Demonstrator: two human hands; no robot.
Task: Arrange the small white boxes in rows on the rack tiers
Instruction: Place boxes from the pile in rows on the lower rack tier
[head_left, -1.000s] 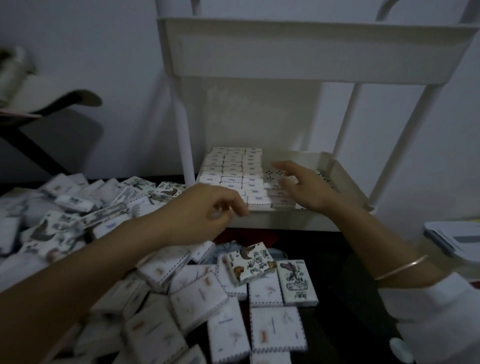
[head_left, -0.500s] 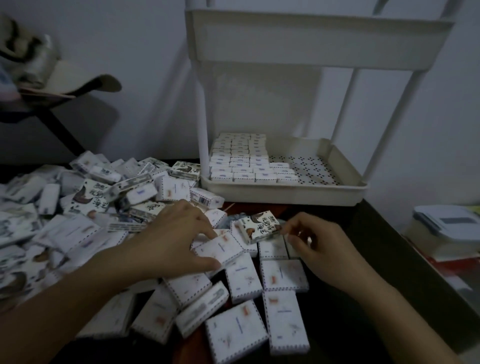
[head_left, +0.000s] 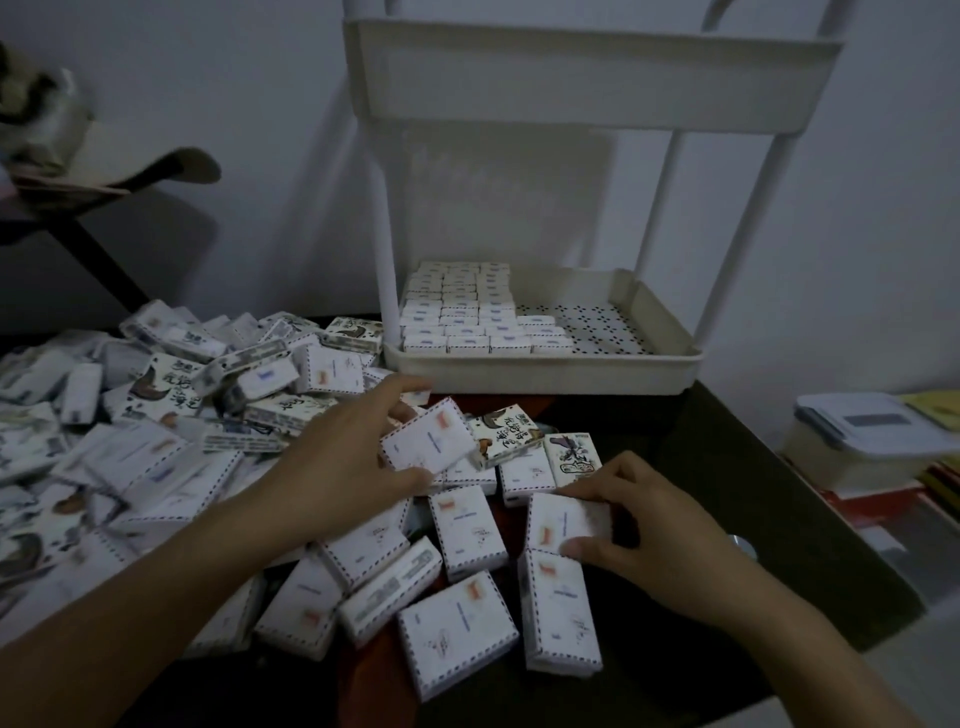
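A white two-tier rack stands at the back of the dark table; its lower tier (head_left: 665, 306) holds small white boxes in neat rows (head_left: 462, 317) on its left half. A big heap of loose white boxes (head_left: 156, 415) covers the table's left and middle. My left hand (head_left: 343, 467) grips one box (head_left: 428, 441) between thumb and fingers, tilted slightly above the pile. My right hand (head_left: 639, 525) holds another box (head_left: 566, 522) by its edges on the table. The upper tier (head_left: 587, 73) hides its own inside.
The lower tier's right half shows bare perforated floor (head_left: 602, 325). A lidded plastic container (head_left: 862, 441) on stacked books sits off the table's right edge. A dark chair with objects (head_left: 78, 176) stands at the far left. A wall is behind.
Both hands came back from the rack's lower tier to the loose pile. My left hand has picked up a box; my right hand has closed on another box nearer me.
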